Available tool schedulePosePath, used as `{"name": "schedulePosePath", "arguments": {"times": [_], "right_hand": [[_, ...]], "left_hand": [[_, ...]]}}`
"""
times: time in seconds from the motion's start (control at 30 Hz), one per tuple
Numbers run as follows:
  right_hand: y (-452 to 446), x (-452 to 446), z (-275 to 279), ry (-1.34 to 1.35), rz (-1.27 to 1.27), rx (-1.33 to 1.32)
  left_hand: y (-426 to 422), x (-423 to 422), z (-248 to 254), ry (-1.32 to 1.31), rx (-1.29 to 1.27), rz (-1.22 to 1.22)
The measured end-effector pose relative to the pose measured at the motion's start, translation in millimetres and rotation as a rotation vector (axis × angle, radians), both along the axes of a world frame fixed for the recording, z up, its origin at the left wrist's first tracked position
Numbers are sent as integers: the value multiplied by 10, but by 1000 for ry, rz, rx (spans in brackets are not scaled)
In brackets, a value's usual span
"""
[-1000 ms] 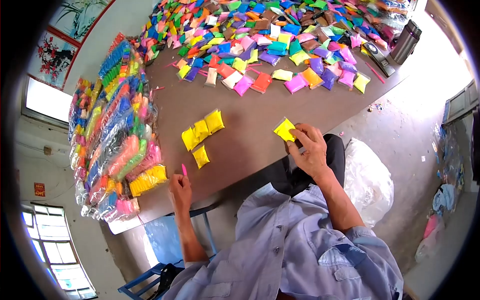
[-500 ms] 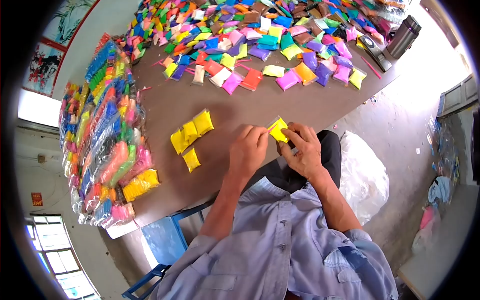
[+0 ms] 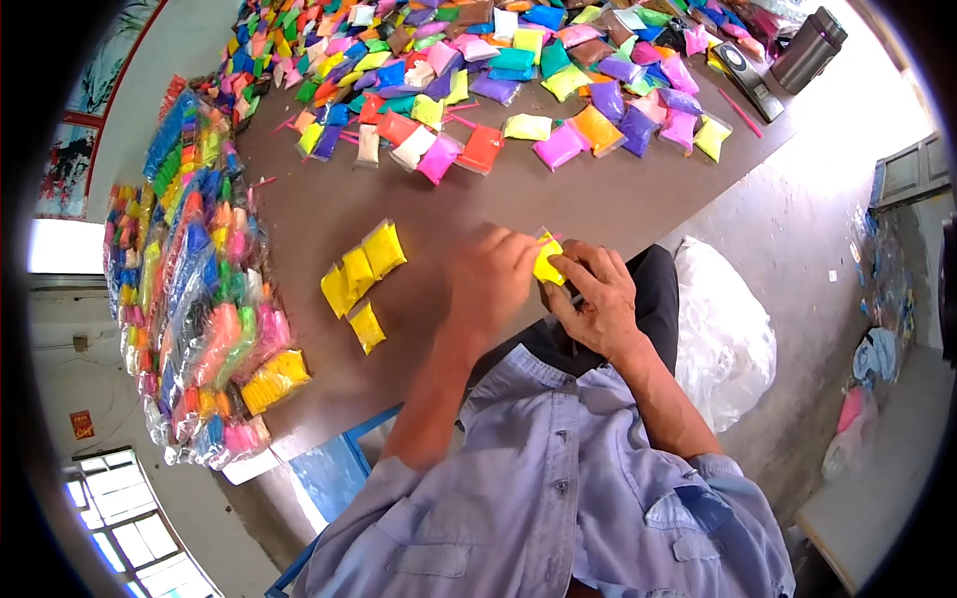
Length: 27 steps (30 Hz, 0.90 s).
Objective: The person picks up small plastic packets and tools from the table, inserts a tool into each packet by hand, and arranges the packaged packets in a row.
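Note:
A small yellow clay-like packet [image 3: 547, 263] is pinched between the thumb and fingers of my right hand [image 3: 600, 297], just over the near edge of the table. A thin pink piece shows at its upper edge. My left hand [image 3: 490, 276] is right beside the packet on its left, its fingers curled and smeared by motion. I cannot make out whether they hold anything. Left of that hand, several yellow packets [image 3: 358, 269] lie in a joined row on the brown table [image 3: 439, 214]. One more yellow packet [image 3: 368, 328] rests just below the row.
Loose packets of many colours [image 3: 478, 90] cover the far side of the table. Bagged bundles of coloured packets [image 3: 199, 289] fill its left end. A pink stick [image 3: 740, 112], a scale-like device [image 3: 748, 82] and a dark flask [image 3: 808, 52] stand far right. A white plastic bag [image 3: 720, 339] is on the floor.
My left hand has shifted slightly and is now blurred. The yellow packet stays in my right hand, turned more upright. The view has moved a little, so the table items appear farther left.

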State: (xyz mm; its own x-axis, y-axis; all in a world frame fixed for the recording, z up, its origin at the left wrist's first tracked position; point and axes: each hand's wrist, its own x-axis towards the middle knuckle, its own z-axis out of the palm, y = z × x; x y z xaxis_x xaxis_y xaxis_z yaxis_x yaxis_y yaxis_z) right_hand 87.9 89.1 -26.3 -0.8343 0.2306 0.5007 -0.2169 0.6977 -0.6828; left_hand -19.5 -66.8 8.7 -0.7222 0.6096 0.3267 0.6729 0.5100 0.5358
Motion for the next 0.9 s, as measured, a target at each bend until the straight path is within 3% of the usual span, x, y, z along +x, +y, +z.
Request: {"name": "schedulePosePath", "arguments": {"times": [0.1, 0.4, 0.6, 0.67, 0.83, 0.9], "right_hand": [[-4, -5, 6, 14, 0, -11], [-3, 9, -42, 30, -4, -3], [-8, 13, -27, 46, -2, 2], [-3, 27, -40, 30, 4, 11], [-11, 43, -9, 25, -16, 10], [-8, 35, 8, 36, -15, 0]], "left_hand": [[46, 94, -6, -38, -105, 3], [56, -57, -80, 22, -16, 77], [46, 36, 4, 12, -128, -28], [49, -169, -186, 44, -95, 8], [4, -213, -66, 75, 37, 88], [-79, -71, 33, -49, 38, 67]]}}
